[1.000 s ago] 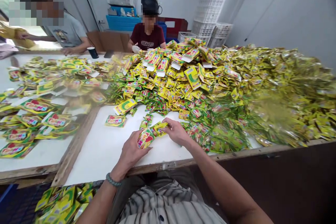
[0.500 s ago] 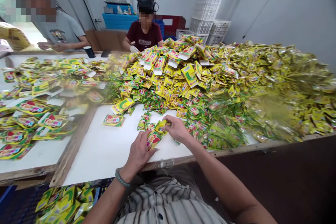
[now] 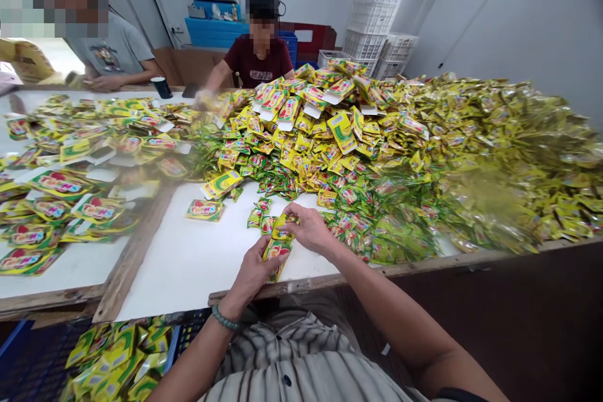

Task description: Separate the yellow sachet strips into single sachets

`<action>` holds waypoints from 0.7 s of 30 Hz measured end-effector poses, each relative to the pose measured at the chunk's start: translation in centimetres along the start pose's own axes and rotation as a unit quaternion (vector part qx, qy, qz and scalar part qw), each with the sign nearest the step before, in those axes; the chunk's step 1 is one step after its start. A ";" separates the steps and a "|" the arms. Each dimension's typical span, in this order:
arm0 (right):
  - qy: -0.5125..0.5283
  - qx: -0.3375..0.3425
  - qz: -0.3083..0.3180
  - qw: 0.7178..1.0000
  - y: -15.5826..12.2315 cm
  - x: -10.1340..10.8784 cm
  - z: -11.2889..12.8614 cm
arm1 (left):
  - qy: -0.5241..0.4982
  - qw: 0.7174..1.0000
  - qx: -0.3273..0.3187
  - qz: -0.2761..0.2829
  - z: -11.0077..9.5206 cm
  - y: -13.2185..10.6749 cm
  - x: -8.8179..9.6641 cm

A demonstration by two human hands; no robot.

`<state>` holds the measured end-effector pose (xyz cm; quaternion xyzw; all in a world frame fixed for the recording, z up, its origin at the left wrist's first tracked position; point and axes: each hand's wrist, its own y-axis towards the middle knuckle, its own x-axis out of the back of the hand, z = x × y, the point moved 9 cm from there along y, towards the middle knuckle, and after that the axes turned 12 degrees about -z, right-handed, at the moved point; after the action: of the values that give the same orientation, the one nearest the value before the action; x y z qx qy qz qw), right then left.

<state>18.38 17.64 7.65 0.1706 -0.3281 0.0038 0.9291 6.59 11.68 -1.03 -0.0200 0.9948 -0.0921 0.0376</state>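
Note:
Near the front edge of the white table, my left hand [image 3: 254,269] grips a small yellow-and-green printed carton [image 3: 277,252], thumb across its face. My right hand [image 3: 307,227] pinches a small yellow packet [image 3: 281,230] at the carton's upper end. Whether the packet is partly inside the carton, I cannot tell. Just beyond lie a few loose green packets [image 3: 255,218]. A flat carton [image 3: 204,209] rests on the table to the left, below another yellow carton [image 3: 222,184] at the pile's edge.
A big heap of packets [image 3: 424,138] covers the right and middle; cartons [image 3: 97,207] spread left beyond a wooden strip [image 3: 136,251]. A blue crate [image 3: 176,342] of filled cartons stands below. Two co-workers [image 3: 264,63] sit or stand across, near a dark cup [image 3: 161,87].
My left hand has drawn the carton slightly nearer and turned it more upright; my right hand has shifted left with the packet. The co-worker opposite has reached an arm toward the pile.

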 end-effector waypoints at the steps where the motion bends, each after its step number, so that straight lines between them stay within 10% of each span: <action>1: -0.011 0.001 0.006 1.000 0.0 -0.2 0.1 | -0.004 1.000 0.002 -0.007 0.1 0.0 0.2; 21: 0.012 0.108 0.104 0.989 -1.5 -3.3 2.5 | -0.096 0.994 0.034 -0.028 0.3 -0.4 1.0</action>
<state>14.42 15.81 6.97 0.2353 -0.3304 0.1381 0.9035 5.65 11.20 -1.29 -0.0549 0.9820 -0.1250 0.1307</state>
